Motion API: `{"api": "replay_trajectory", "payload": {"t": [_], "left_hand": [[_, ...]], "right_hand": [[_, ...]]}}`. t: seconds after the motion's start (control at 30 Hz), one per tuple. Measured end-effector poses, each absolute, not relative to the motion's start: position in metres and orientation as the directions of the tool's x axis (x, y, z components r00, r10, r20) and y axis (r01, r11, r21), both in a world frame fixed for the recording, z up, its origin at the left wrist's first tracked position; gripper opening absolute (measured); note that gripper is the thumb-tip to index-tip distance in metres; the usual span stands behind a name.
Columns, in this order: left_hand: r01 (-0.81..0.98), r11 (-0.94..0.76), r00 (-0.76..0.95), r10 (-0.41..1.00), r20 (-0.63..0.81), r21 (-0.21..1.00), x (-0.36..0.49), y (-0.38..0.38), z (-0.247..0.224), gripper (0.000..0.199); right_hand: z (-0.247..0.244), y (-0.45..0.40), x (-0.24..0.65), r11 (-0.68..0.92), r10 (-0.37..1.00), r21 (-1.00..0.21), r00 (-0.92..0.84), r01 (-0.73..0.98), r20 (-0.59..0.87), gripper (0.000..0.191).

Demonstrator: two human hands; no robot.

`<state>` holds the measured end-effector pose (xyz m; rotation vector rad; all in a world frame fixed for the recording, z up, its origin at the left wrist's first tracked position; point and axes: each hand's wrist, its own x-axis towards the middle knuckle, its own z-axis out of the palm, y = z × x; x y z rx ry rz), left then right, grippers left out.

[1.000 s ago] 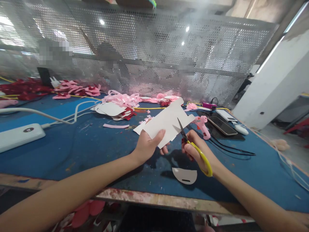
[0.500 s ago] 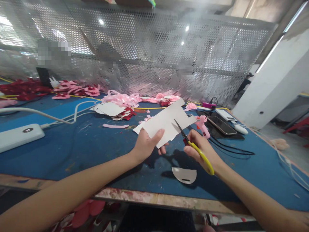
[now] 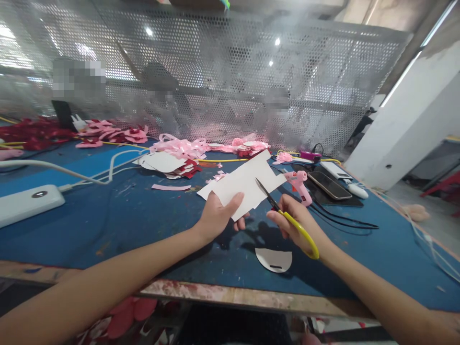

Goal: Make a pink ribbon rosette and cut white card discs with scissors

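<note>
My left hand [image 3: 219, 215] pinches white card sheets [image 3: 247, 182] between thumb and fingers, held up above the table. The upper edge of the card is cut in a stepped shape on the right. My right hand [image 3: 296, 223] grips a pair of scissors with yellow handles [image 3: 304, 235] and dark blades, which look closed or nearly so. The blade tips lie over the right part of the card; whether they cut into it I cannot tell. Below the hands, a white half-round card piece [image 3: 274, 260] with a dark slot lies on the table.
A pink glue gun [image 3: 300, 186] and a phone [image 3: 329, 185] are on the right, with black cables. White and red cut pieces [image 3: 165, 164] and pink ribbon [image 3: 183, 146] lie at the back. On the left is a white power bank [image 3: 30, 203]. A perforated metal screen [image 3: 223, 81] stands behind the blue table.
The cut right end of the card and the scissors have shifted slightly left. The view has moved a little; both hands keep their holds.
</note>
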<state>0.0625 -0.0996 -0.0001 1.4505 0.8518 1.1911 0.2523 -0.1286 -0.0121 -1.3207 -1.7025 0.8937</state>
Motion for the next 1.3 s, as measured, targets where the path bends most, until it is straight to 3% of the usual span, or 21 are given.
{"api": "replay_trajectory", "payload": {"t": [0.17,0.43,0.57,0.7,0.9,1.1,1.3], "left_hand": [[-0.067,-0.213,0.263,0.939,0.224,0.975,0.063,-0.098,0.000,0.029],[-0.052,-0.212,0.275,0.936,0.218,0.976,0.061,-0.089,-0.002,0.028],[-0.054,-0.220,0.275,0.934,0.226,0.974,0.059,-0.087,-0.002,0.027],[-0.050,-0.230,0.283,0.930,0.235,0.972,0.059,-0.088,-0.002,0.026],[-0.051,-0.228,0.281,0.931,0.233,0.972,0.059,-0.088,-0.001,0.028],[-0.059,-0.233,0.296,0.925,0.240,0.971,0.058,-0.088,-0.002,0.028],[-0.063,-0.231,0.333,0.912,0.239,0.971,0.058,-0.090,-0.003,0.029]], "right_hand": [[-0.008,-0.127,0.250,0.072,0.983,-0.934,-0.184,0.351,0.007,0.043],[-0.005,-0.113,0.271,-0.137,0.855,-0.990,-0.500,0.040,-0.138,0.046],[-0.007,-0.105,0.281,-0.238,0.800,-0.971,-0.559,0.036,-0.217,0.048],[-0.009,-0.100,0.288,-0.241,0.781,-0.961,-0.560,0.138,-0.276,0.040],[-0.016,-0.097,0.287,-0.252,0.783,-0.964,-0.568,0.083,-0.253,0.042],[-0.024,-0.099,0.277,-0.158,0.868,-0.979,-0.491,-0.129,-0.075,0.043],[-0.021,-0.103,0.270,-0.269,0.875,-0.943,-0.458,-0.194,-0.155,0.047]]}}
